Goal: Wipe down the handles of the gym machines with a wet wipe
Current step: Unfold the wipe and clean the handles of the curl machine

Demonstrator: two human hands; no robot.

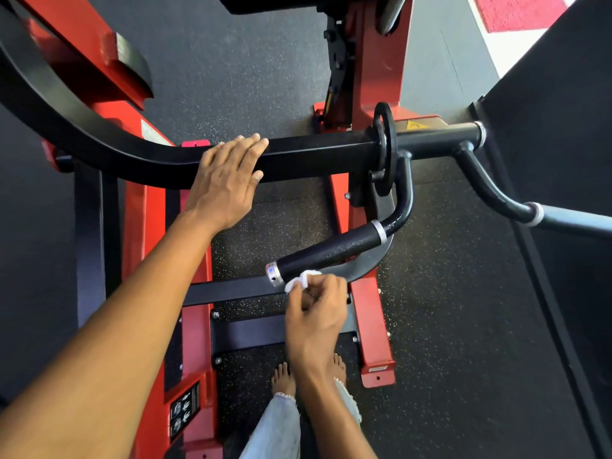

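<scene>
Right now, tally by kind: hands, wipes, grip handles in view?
Hands: 2, left hand flat on the black lever arm, right hand pinching the wipe
Wet wipes: 1, white wipe at the near handle's end
Grip handles: 2, near black handle, far grey handle
Total: 5

The person has both forearms bare, with no sleeves in view. The legs are covered by light blue denim jeans (281,425) with frayed hems at the ankles. Both bare feet (284,379) wear no shoes.
</scene>
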